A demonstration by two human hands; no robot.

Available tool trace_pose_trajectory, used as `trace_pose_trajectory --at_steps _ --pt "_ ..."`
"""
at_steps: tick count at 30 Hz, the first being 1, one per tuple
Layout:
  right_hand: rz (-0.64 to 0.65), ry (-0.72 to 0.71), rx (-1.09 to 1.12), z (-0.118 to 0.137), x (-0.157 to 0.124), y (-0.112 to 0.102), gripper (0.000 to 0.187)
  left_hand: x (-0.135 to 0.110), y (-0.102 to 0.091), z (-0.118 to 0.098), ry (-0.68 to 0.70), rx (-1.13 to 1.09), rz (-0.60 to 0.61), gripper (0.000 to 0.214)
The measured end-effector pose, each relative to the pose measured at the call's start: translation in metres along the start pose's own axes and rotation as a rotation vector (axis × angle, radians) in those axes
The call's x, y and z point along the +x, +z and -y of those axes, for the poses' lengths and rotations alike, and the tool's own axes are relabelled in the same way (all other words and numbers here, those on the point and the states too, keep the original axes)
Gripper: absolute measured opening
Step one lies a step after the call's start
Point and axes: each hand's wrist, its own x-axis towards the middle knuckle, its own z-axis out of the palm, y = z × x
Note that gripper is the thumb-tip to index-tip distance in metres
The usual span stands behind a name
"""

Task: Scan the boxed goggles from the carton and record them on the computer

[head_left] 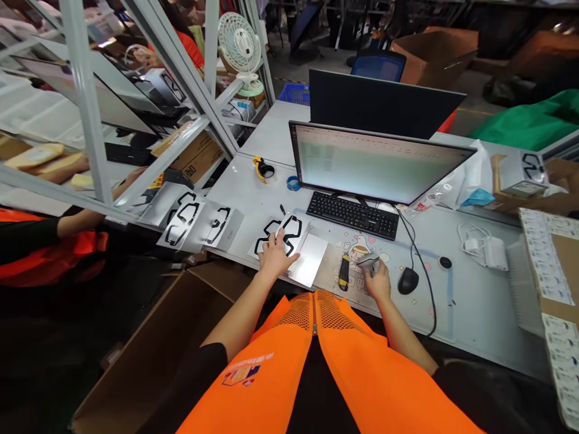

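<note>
Two small flat packs, each w/ a black glasses-shaped print, lie under our left hand at the near edge of the tabletop: the printed packs sit side by side, and a plain silver pack lies just right of them, overlapping. Three more printed packs sit in a row further left, near the shelf frame. Left hand rests palm down on the pair, fingers spread flat, pressing, not gripping; forearm reaches fwd from the orange vest. Right hand is curled round a grey handheld scanner, fingers closed on it, wrist low by the tabletop edge, scanner head pointing left toward the packs. One yellow-black cutter lies just left of the scanner on the desk mat. One mouse sits just right of the right hand. One keyboard and one lit monitor stand behind. A second, dark monitor is behind that. One tape roll and one yellow tape gun lie further back. A co-worker's arm shows at far left.
</note>
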Motion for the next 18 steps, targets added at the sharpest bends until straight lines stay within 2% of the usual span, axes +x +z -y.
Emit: trace_pose_trajectory --at_steps 2,4,7,10,12,14,18 --pt "0.017 0.114 0.023 0.002 -0.011 0.008 0.082 0.009 0.003 -0.005 -0.043 0.074 0.112 0.115" --pt "0.04 0.174 0.03 0.005 -0.019 0.014 0.085 0.014 -0.002 -0.002 -0.07 0.149 0.226 0.12" --pt "0.045 0.205 0.037 0.013 -0.024 0.021 0.085 0.018 -0.021 0.008 -0.05 0.267 0.362 0.127" --pt "0.031 0.229 0.058 0.022 -0.024 0.024 0.086 0.018 -0.042 0.021 0.027 0.345 0.433 0.13" --pt "0.021 0.239 0.089 0.026 -0.022 0.02 0.086 0.016 -0.052 0.035 0.137 0.344 0.419 0.128" --pt "0.015 0.25 0.131 0.027 -0.018 0.008 0.08 0.011 -0.056 0.052 0.293 0.3 0.355 0.122" --pt "0.088 0.26 0.279 0.019 -0.016 -0.036 0.044 0.004 -0.051 0.088 0.577 0.143 0.2 0.114"
